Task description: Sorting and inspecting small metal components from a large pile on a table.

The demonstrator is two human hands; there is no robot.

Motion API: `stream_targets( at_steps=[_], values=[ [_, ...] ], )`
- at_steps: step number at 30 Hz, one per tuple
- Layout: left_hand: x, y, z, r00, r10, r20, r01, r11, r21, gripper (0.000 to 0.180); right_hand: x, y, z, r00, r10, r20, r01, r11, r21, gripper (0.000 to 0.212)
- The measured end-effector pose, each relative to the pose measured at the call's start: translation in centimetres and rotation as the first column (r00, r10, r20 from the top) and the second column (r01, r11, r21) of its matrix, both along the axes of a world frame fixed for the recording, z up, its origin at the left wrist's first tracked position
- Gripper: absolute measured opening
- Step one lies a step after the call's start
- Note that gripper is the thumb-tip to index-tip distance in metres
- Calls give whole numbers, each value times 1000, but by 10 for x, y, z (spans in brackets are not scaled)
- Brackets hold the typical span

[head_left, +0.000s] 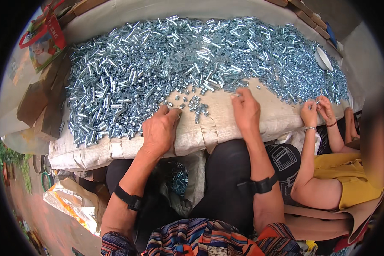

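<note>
A wide heap of small shiny metal sleeves (166, 64) covers a table spread with pale woven sacking (269, 117). My left hand (160, 130) rests knuckles-up at the heap's near edge, fingers curled onto a few loose sleeves. A little to the right, my right hand (245, 109) pinches a sleeve (235, 96) between thumb and fingertips at the pile's rim. A small cluster of loose sleeves (198, 106) lies between my hands. Both forearms wear black wristbands.
A person in yellow sits at my right, both hands (318, 109) working on sleeves at the pile's right end. A sack with more sleeves (179, 179) sits between my knees. Brown cartons (45, 100) and a red-handled bag (45, 40) stand left; a white disc (323, 57) lies far right.
</note>
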State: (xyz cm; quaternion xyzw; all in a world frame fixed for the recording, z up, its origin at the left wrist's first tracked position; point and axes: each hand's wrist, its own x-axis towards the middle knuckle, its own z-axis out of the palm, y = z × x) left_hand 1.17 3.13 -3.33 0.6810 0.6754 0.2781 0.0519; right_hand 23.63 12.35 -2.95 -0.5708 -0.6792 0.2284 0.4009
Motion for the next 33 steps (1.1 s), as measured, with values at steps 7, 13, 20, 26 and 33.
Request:
stream_targets(
  at_steps=[7, 13, 20, 26, 33],
  values=[
    [-4, -1, 0, 995, -52, 82, 50, 998, 28, 9, 8, 25, -4, 862, -198, 467, 198, 979, 50, 26],
    [-5, -5, 2, 716, -8, 698, 96, 992, -86, 16, 9, 16, -4, 992, -81, 95, 85, 995, -43, 20],
    [-5, -20, 23, 271, 78, 960, 236, 961, -144, 15, -38, -58, 23, 698, 159, -698, -461, 845, -269, 8],
    [0, -27, 24, 144, 40, 989, 315, 945, -84, 14, -50, -75, 22, 542, 110, -833, -552, 794, -254, 7],
    [-3, -29, 22, 72, 69, 995, 340, 936, -90, 14, -53, -81, 18, 437, 105, -893, -605, 769, -206, 9]
  ],
)
